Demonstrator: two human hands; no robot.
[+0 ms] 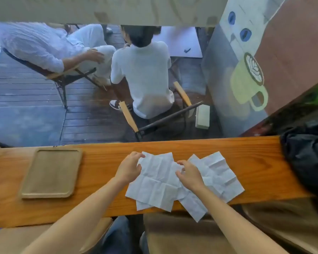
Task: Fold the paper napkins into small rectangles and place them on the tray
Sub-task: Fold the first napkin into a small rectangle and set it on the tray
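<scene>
Head view: wooden tray bare.

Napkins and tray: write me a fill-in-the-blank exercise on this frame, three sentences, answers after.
1. The wooden tray lies to the ____ of the napkins on the counter.
2. The tray holds ____ folded napkins.
3. The left hand and right hand both grip the same ____ napkin.

Missing words: left; no; unfolded
</scene>
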